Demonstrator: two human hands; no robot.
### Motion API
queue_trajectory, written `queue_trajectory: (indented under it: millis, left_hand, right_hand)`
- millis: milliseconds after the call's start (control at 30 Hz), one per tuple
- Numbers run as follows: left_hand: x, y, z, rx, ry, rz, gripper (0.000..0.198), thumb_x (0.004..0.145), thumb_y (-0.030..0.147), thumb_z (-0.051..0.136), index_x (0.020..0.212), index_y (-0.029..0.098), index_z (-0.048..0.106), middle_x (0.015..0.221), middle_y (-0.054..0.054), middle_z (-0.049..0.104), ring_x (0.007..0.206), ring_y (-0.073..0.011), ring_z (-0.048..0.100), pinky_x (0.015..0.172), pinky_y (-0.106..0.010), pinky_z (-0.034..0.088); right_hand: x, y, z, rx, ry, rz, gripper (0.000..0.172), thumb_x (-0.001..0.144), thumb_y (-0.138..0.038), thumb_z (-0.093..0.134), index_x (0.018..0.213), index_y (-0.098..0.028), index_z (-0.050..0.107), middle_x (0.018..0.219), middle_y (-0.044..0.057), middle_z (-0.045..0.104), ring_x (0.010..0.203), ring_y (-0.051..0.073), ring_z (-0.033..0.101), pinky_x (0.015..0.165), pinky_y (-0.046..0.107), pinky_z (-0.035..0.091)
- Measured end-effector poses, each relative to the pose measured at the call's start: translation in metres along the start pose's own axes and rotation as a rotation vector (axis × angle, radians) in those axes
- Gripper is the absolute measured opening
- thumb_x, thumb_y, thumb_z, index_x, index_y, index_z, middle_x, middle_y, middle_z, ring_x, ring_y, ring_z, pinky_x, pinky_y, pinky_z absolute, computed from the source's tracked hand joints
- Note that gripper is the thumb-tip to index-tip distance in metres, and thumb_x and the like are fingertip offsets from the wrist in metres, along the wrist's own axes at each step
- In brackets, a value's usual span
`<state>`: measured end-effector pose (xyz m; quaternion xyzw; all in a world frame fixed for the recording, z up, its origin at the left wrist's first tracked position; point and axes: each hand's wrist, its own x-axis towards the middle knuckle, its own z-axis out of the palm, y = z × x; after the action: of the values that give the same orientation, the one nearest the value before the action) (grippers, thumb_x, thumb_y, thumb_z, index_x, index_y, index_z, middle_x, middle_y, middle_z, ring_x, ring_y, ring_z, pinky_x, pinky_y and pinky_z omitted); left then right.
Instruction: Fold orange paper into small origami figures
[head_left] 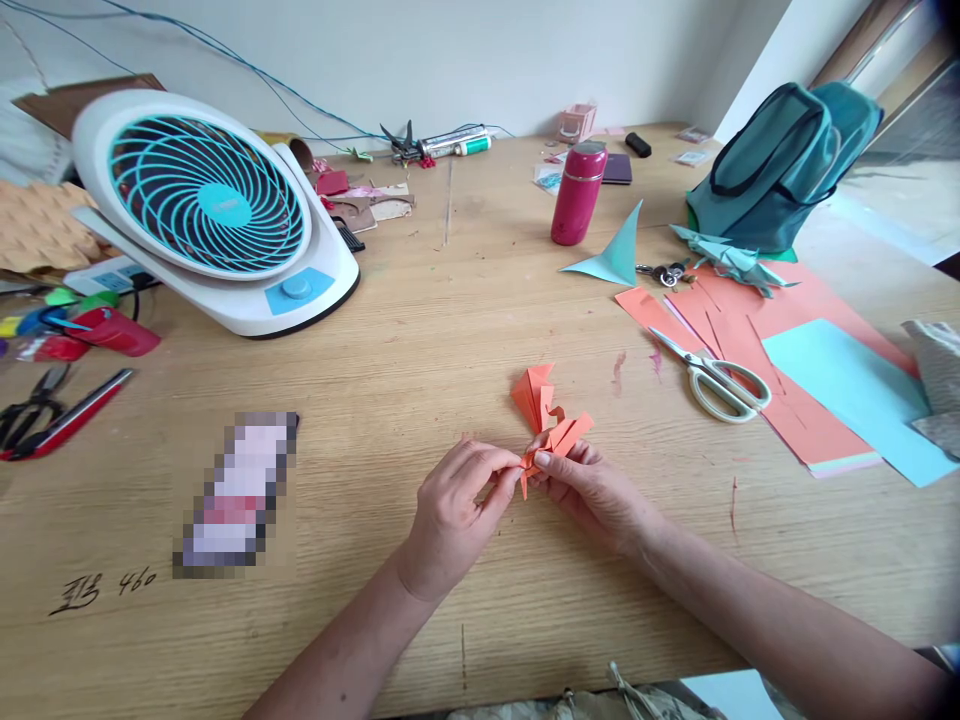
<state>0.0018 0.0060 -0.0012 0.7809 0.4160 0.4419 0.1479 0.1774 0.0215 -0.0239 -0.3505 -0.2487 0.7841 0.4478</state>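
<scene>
An orange folded paper figure [541, 405] lies on the wooden table [420, 330], its near end lifted between my hands. My left hand [454, 515] pinches that near end with thumb and fingertips. My right hand [592, 490] pinches the same end from the right side, its fingers closed around the folded flaps. Both hands rest low over the table near its front middle.
White-handled scissors [716, 380] lie on orange [750, 340] and light blue paper sheets [855, 390] at the right. A teal paper piece [615, 258], a pink bottle [579, 192] and a teal backpack [780, 165] stand behind. A white-and-teal fan [210, 205], tools and a pixelated object [238, 492] are on the left.
</scene>
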Motion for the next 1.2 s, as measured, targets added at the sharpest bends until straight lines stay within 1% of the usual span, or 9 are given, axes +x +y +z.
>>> queue_trajectory:
  millis: [367, 467, 533, 600, 733, 867, 933, 1200]
  left_hand:
    - [-0.0006, 0.0030, 0.0017, -0.033, -0.006, -0.074, 0.015, 0.092, 0.005, 0.059, 0.087, 0.019, 0.058, 0.076, 0.002, 0.063, 0.070, -0.0099, 0.058, 0.070, -0.023, 0.049]
    - [0.0009, 0.0019, 0.0012, -0.055, -0.033, -0.045, 0.017, 0.091, 0.002, 0.057, 0.092, 0.019, 0.059, 0.081, 0.001, 0.065, 0.075, -0.0107, 0.061, 0.075, -0.023, 0.050]
    - [0.0023, 0.0002, 0.0010, -0.068, -0.066, 0.000, 0.024, 0.090, -0.001, 0.054, 0.100, 0.019, 0.060, 0.088, -0.001, 0.068, 0.082, -0.0126, 0.063, 0.080, -0.026, 0.051]
    - [0.0035, -0.0018, 0.0009, -0.070, -0.082, 0.032, 0.027, 0.089, -0.002, 0.052, 0.104, 0.020, 0.061, 0.090, -0.002, 0.069, 0.085, -0.0139, 0.063, 0.082, -0.028, 0.051]
    - [0.0036, -0.0049, 0.0005, -0.092, -0.074, 0.045, 0.020, 0.090, 0.002, 0.059, 0.098, 0.020, 0.062, 0.084, -0.001, 0.068, 0.079, -0.0133, 0.062, 0.077, -0.027, 0.050]
    - [0.0021, -0.0055, -0.0001, -0.082, -0.062, 0.036, 0.018, 0.090, 0.003, 0.061, 0.096, 0.020, 0.063, 0.087, -0.002, 0.070, 0.084, -0.0147, 0.064, 0.083, -0.030, 0.051]
    - [0.0019, -0.0051, -0.0003, -0.075, -0.057, 0.022, 0.017, 0.090, 0.004, 0.061, 0.097, 0.020, 0.063, 0.088, -0.003, 0.069, 0.086, -0.0151, 0.064, 0.084, -0.030, 0.051]
    - [0.0026, -0.0033, 0.0015, -0.100, -0.036, -0.025, 0.014, 0.091, 0.005, 0.061, 0.092, 0.019, 0.061, 0.082, 0.001, 0.067, 0.076, -0.0111, 0.061, 0.079, -0.026, 0.050]
  right_hand:
    - [-0.0022, -0.0025, 0.0059, -0.026, -0.030, -0.016, 0.024, 0.069, -0.034, 0.090, 0.078, -0.018, 0.075, 0.070, -0.002, 0.066, 0.069, 0.010, 0.054, 0.069, 0.024, 0.043]
    - [-0.0011, -0.0018, 0.0036, -0.005, -0.024, -0.014, 0.024, 0.069, -0.034, 0.090, 0.079, -0.018, 0.075, 0.071, -0.003, 0.066, 0.068, 0.010, 0.054, 0.069, 0.023, 0.043]
    - [-0.0001, -0.0011, 0.0013, 0.031, -0.004, -0.003, 0.024, 0.069, -0.034, 0.090, 0.081, -0.019, 0.076, 0.071, -0.003, 0.066, 0.067, 0.009, 0.055, 0.068, 0.022, 0.044]
    - [0.0008, -0.0007, -0.0007, 0.055, 0.005, 0.014, 0.023, 0.069, -0.034, 0.090, 0.081, -0.019, 0.076, 0.071, -0.002, 0.068, 0.067, 0.010, 0.057, 0.068, 0.022, 0.045]
    - [0.0012, -0.0010, -0.0023, 0.045, -0.005, 0.038, 0.023, 0.068, -0.033, 0.091, 0.077, -0.018, 0.077, 0.072, -0.001, 0.070, 0.067, 0.010, 0.059, 0.067, 0.022, 0.046]
    - [0.0010, -0.0006, -0.0026, 0.041, -0.010, 0.042, 0.024, 0.069, -0.034, 0.091, 0.079, -0.017, 0.078, 0.071, -0.001, 0.071, 0.065, 0.009, 0.059, 0.066, 0.021, 0.046]
    - [0.0010, -0.0002, -0.0029, 0.044, -0.015, 0.038, 0.024, 0.069, -0.035, 0.090, 0.080, -0.017, 0.078, 0.072, -0.001, 0.072, 0.065, 0.009, 0.059, 0.065, 0.020, 0.046]
    - [0.0006, 0.0006, -0.0026, 0.036, -0.020, 0.020, 0.024, 0.068, -0.034, 0.091, 0.079, -0.018, 0.078, 0.075, -0.001, 0.072, 0.065, 0.008, 0.058, 0.065, 0.021, 0.045]
